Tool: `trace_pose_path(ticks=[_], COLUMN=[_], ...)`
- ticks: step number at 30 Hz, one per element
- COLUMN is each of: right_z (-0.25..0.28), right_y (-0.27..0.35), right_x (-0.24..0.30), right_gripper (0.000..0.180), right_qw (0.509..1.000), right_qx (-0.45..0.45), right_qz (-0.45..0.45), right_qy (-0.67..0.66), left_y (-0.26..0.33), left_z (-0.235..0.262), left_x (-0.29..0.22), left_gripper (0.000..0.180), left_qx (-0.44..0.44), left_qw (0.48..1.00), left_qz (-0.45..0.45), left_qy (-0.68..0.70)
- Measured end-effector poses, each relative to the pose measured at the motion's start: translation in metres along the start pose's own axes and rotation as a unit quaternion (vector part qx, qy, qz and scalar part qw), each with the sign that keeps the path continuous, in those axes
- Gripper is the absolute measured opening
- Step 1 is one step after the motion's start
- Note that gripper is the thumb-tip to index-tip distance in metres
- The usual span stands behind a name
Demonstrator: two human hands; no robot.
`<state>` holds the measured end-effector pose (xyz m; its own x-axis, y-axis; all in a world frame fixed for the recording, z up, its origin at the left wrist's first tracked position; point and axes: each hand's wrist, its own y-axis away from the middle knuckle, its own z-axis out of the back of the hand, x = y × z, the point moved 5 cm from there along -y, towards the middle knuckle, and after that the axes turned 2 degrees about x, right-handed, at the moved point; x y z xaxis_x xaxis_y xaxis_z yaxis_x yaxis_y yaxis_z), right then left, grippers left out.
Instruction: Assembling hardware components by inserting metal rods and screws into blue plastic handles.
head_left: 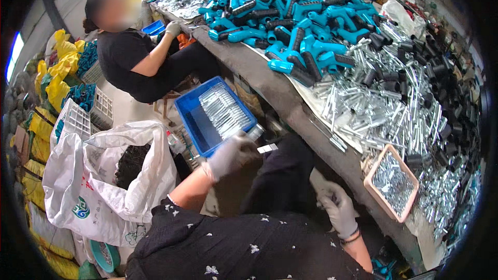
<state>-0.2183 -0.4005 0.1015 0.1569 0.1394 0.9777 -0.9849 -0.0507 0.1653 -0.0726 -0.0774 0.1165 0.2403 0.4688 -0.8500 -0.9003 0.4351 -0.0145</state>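
Note:
My left hand [231, 156], in a pale glove, is at the near right corner of a blue plastic crate [193, 119]. Its fingers are curled together; what they hold, if anything, is hard to make out. Rows of silvery metal tubes [224, 111] lie side by side in the crate. Just beyond my left fingers shows a shiny metal piece [256, 132], and a small white flat piece [267, 148] is beside my dark trouser leg. My right hand [337, 210], also gloved, is low beside the table edge with bent fingers, and anything in them is hidden.
On the long table [270, 85] are heaped teal-and-black tool handles [301, 21], loose metal tubes [363, 93], black sleeves [441, 62] and a pink tray [391, 184] of small metal parts. A seated co-worker [140, 57] works beyond the crate. A white sack [109, 176] stands left.

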Motion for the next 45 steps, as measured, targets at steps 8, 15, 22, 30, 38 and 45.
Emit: trace_pose_path(ticks=[8,15,22,30,38,45], right_z=[-0.008,0.022,0.044,0.104,0.087,0.088], right_y=[0.031,0.105,0.149,0.172,0.146,0.16], right_x=[0.03,-0.014,-0.05,-0.032,0.003,0.007], right_gripper=[0.025,0.018,0.011,0.012,0.021,0.017], right_qw=[0.982,0.991,0.983,0.934,0.961,0.958], right_qx=[0.049,-0.097,-0.161,-0.357,-0.27,-0.272], right_qz=[0.091,0.037,-0.044,-0.02,0.036,0.042], right_qy=[0.158,0.079,-0.08,0.03,0.051,0.086], left_y=[0.042,0.039,0.043,0.033,0.052,0.05], left_z=[-0.139,-0.213,-0.261,-0.18,-0.181,-0.181], left_x=[-0.114,-0.144,-0.138,-0.105,-0.124,-0.128], left_gripper=[0.017,0.016,0.025,0.03,0.02,0.023], left_qx=[0.14,0.228,0.408,0.275,0.335,0.304], left_qw=[0.969,0.946,0.872,0.958,0.876,0.911], left_qz=[-0.199,-0.224,-0.269,-0.004,0.171,0.146], left_qy=[-0.039,-0.062,0.018,0.085,0.301,0.237])
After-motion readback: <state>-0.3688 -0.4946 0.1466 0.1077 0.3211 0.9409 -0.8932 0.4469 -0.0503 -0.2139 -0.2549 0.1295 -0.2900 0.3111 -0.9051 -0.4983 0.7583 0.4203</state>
